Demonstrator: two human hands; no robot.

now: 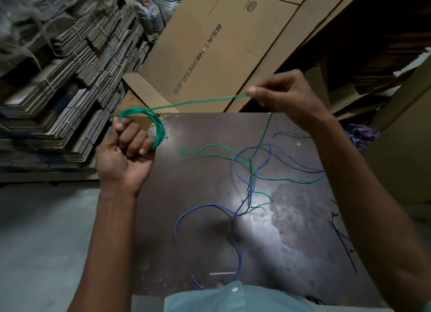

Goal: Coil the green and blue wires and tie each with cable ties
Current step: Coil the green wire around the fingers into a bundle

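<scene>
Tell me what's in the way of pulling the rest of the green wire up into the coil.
The loose green wire on the table crosses and tangles with the blue wire mid-table. Between the right hand and the coil in the left hand, nothing blocks the strand.

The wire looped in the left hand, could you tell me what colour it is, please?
Green; the coiled wire held by the left hand shows clearly in the head view.

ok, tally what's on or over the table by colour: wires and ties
Green wire: 1, partly coiled in the left hand, with the right hand pinching its strand
Blue wire: 1, loose on the table
Black cable ties: at least 2, exact count unclear
Total: at least 4
</scene>
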